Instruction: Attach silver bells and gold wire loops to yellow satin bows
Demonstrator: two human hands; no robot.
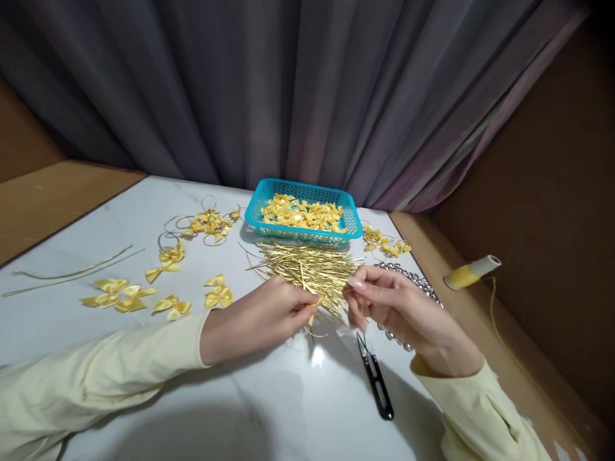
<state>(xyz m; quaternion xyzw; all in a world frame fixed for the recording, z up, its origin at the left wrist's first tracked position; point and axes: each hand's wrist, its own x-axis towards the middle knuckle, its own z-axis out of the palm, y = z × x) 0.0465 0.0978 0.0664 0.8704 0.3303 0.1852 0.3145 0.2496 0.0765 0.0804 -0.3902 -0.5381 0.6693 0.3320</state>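
Observation:
My left hand is closed in a pinch on a small yellow ribbon piece just above the white table. My right hand is opposite it, fingers curled and pinched close to the same piece; what it grips is too small to make out. Both hands hover at the near edge of a heap of thin gold wire ties. Black thread snips lie on the table below my right hand. Both sleeves are pale yellow.
A blue basket holding yellow bows stands behind the ties. Finished yellow bows and wire loops lie at the left, more bows at the right. A silver chain, a yellow thread spool, curtain behind.

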